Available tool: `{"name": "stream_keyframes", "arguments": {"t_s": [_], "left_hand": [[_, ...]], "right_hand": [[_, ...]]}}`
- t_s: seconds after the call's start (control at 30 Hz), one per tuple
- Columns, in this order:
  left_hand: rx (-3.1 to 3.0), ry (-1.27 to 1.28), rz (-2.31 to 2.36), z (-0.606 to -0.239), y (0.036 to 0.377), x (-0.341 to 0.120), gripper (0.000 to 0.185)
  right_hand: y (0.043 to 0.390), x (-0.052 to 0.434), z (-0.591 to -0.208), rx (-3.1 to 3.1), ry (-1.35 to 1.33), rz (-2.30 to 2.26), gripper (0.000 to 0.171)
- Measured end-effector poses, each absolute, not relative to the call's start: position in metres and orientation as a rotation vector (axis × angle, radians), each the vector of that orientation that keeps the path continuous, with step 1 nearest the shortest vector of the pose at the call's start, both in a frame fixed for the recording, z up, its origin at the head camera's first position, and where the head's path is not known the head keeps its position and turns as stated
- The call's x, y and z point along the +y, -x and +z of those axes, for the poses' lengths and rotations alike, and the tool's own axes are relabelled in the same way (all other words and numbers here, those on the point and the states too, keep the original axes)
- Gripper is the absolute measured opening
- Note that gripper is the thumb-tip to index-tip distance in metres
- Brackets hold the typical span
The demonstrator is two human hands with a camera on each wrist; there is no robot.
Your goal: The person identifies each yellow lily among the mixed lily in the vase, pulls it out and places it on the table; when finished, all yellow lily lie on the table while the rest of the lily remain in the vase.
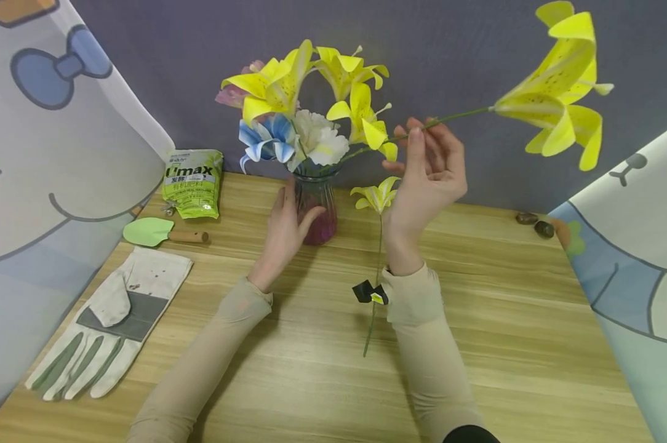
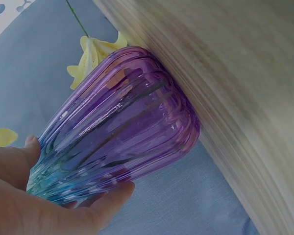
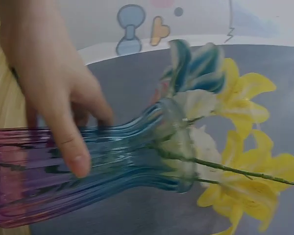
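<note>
My left hand (image 1: pixel 278 237) holds the ribbed glass vase (image 1: pixel 325 212), purple at the base and bluish above, which stands upright on the table. Between thumb and fingers, my right hand (image 1: pixel 430 178) pinches the green stem of a large yellow lily (image 1: pixel 555 101). This lily leans far out to the right, its lower stem (image 3: pixel 235 170) running into the vase mouth in the right wrist view. Other yellow lilies (image 1: pixel 280 83), a blue flower (image 1: pixel 267 138), a white flower (image 1: pixel 321 138) and a partly hidden pink one (image 1: pixel 231 96) fill the vase. Dark stems show through its glass (image 2: pixel 122 122).
Another yellow lily (image 1: pixel 375 197) lies on the table (image 1: pixel 511 344) by my right wrist, small black pieces (image 1: pixel 362 291) at its stem. To the left are a green fertilizer bag (image 1: pixel 194 184), a small trowel (image 1: pixel 151 232) and a work glove (image 1: pixel 139 307). Dark stones (image 1: pixel 543 229) sit back right.
</note>
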State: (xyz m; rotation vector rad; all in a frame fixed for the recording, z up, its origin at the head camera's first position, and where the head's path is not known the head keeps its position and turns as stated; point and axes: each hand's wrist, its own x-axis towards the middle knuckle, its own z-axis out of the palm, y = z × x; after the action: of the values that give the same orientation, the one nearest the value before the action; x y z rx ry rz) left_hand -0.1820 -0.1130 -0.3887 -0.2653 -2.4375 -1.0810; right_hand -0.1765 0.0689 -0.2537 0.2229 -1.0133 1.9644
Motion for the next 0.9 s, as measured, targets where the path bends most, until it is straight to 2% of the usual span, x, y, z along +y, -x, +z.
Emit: {"name": "stream_keyframes", "arguments": {"t_s": [0.5, 0.77, 0.9], "left_hand": [[-2.418, 0.272, -1.126, -0.386, 0.183, -0.112, 0.088], [-2.43, 0.25, -1.129, -0.387, 0.184, -0.112, 0.089], [-2.427, 0.254, -1.129, -0.387, 0.183, -0.112, 0.089]], "right_hand": [[0.159, 0.136, -0.215, -0.815, -0.296, 2.154, 0.013], [0.161, 0.178, -0.236, -1.142, -0.356, 2.208, 0.027], [0.161, 0.2, -0.259, -1.506, -0.36, 2.195, 0.024]]}}
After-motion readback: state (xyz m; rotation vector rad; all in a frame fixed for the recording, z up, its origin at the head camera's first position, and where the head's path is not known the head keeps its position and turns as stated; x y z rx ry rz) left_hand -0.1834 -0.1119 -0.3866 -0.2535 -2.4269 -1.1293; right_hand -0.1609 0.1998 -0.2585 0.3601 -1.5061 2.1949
